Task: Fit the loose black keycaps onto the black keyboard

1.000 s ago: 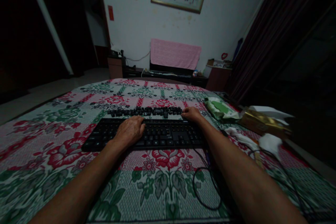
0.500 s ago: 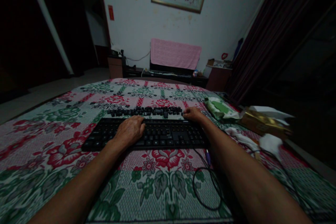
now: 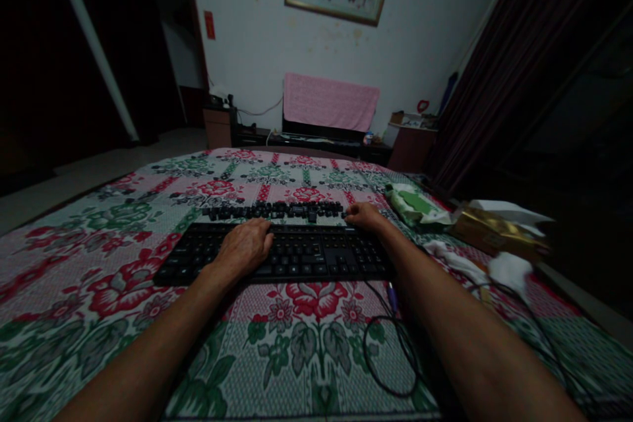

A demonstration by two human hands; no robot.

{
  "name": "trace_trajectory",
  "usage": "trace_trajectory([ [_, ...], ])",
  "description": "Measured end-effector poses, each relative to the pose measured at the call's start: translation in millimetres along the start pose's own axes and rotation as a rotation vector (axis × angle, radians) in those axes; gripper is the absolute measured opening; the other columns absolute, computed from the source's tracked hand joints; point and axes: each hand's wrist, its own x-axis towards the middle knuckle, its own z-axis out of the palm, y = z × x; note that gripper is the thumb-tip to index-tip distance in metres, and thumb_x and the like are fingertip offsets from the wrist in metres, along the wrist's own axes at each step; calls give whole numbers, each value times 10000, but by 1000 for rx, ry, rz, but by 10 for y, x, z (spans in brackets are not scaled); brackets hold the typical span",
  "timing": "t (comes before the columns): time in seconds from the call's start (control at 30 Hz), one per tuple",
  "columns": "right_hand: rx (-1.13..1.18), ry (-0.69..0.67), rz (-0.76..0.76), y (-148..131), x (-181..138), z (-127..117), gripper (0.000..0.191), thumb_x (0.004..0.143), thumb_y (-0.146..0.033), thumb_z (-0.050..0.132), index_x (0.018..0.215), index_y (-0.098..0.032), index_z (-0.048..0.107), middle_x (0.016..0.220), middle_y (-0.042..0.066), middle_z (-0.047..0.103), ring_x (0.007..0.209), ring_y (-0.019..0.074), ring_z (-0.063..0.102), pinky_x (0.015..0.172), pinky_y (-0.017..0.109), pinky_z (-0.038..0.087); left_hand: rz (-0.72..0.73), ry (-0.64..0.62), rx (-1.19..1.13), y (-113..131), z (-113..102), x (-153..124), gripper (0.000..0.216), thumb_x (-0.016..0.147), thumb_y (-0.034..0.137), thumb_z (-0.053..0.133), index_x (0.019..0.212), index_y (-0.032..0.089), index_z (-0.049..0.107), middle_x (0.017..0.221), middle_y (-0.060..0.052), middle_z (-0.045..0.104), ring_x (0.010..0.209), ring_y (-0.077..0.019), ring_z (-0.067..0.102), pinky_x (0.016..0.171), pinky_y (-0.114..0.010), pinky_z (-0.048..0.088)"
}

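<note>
A black computer keyboard (image 3: 297, 257) lies on the flowered tablecloth; dark gaps along its upper part look like spots without keycaps. My left hand (image 3: 246, 244) rests palm down across its left-middle part, fingers lying toward the far edge. Just beyond the keyboard, loose black keycaps (image 3: 277, 210) form a long uneven row. At that row's right end is my right hand (image 3: 364, 215), thumb and fingers drawn together on a small dark keycap, which they mostly cover. My right forearm passes over the keyboard's right end.
A black cable (image 3: 366, 369) loops in front of the keyboard, near a purple plug-like piece (image 3: 392, 297). On the right are a green-and-white tissue pack (image 3: 418, 204), a gold box (image 3: 494, 227) and crumpled white tissue (image 3: 509, 270). A pink cloth (image 3: 329, 100) hangs at the far wall.
</note>
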Motion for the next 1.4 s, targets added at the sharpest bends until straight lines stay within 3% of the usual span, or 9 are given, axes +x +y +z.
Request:
trace_trajectory([
  [0.27, -20, -21, -76, -5, -17, -41, 369, 621, -304, 578, 979, -221, 610, 787, -7, 655, 710, 126, 580, 639, 197, 412, 14, 9, 13, -8, 19, 4, 309, 802, 306, 332, 1016, 179, 516, 997, -61, 573, 945, -177, 516, 823, -279, 386],
  [0.87, -25, -15, -59, 16, 24, 19, 245, 614, -263, 565, 834, -207, 658, 737, -14, 662, 713, 127, 585, 636, 188, 404, 12, 14, 20, -5, 14, -4, 310, 804, 311, 324, 1005, 180, 520, 1022, -66, 569, 961, -182, 514, 835, -290, 383],
  [1.4, -22, 20, -31, -8, -44, -4, 306, 619, -290, 561, 899, -214, 659, 844, 3, 667, 811, 155, 588, 726, 210, 410, 8, 10, 22, -6, 10, -7, 318, 806, 329, 315, 998, 182, 522, 1001, -65, 576, 941, -180, 525, 817, -283, 394],
])
